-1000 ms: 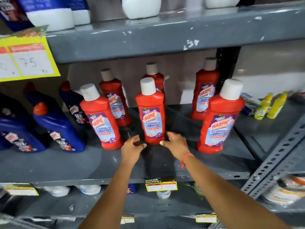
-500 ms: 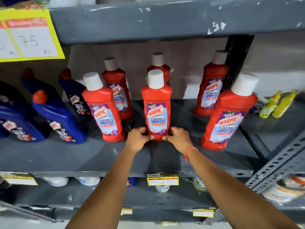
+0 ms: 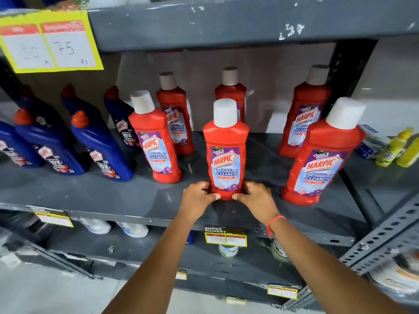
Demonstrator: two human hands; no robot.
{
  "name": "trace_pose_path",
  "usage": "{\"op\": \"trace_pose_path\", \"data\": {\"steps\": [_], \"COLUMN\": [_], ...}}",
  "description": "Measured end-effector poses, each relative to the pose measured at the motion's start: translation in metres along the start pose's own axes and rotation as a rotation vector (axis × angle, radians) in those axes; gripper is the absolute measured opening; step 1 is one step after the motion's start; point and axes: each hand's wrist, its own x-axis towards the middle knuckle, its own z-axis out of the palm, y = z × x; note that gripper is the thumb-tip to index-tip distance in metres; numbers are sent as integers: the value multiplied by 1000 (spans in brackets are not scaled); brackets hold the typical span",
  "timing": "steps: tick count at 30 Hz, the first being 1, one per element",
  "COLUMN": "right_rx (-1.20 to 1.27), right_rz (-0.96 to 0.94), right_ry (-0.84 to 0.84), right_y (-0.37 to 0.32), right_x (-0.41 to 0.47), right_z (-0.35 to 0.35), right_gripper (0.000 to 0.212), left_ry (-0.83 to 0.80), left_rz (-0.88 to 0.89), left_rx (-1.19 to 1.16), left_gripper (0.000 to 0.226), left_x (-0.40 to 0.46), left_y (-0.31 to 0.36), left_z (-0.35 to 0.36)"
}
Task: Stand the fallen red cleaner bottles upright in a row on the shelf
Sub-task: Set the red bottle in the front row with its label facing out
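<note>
grey metal shelf (image 3: 90, 196) | both hands' grip: upright red bottle (image 3: 225, 150)

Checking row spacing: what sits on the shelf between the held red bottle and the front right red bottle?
Nothing: bare grey shelf separates the held red bottle from the front right red bottle, head view.

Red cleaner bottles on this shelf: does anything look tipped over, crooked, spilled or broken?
Nothing stands out. All six red bottles stand upright with caps on, three in front and three behind. Both hands, left hand and right hand, grip the base of the front middle bottle. The grey shelf shows no spill.
</note>
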Motion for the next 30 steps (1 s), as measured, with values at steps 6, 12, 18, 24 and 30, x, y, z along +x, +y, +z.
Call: {"op": "trace_pose_path", "data": {"steps": [6, 12, 18, 24, 30], "right_rx": [-25, 88, -52, 92, 87], "right_rz": [25, 111, -48, 39, 159], "right_ry": [-20, 443, 315, 181, 54], "right_y": [-3, -10, -43, -104, -111], "right_x": [-4, -52, -72, 4, 50], "right_z": [-1, 28, 99, 133, 142], "right_gripper": [30, 24, 10, 47, 51], "left_ry": [-8, 3, 331, 172, 14], "left_rz": [-1, 43, 5, -8, 68], "left_rx": [17, 12, -87, -183, -62], "left_gripper": [40, 32, 15, 56, 27], "left_x": [-5, -4, -2, 39, 70], "left_y": [3, -17, -64, -88, -89], "left_z": [-2, -18, -84, -127, -138]}}
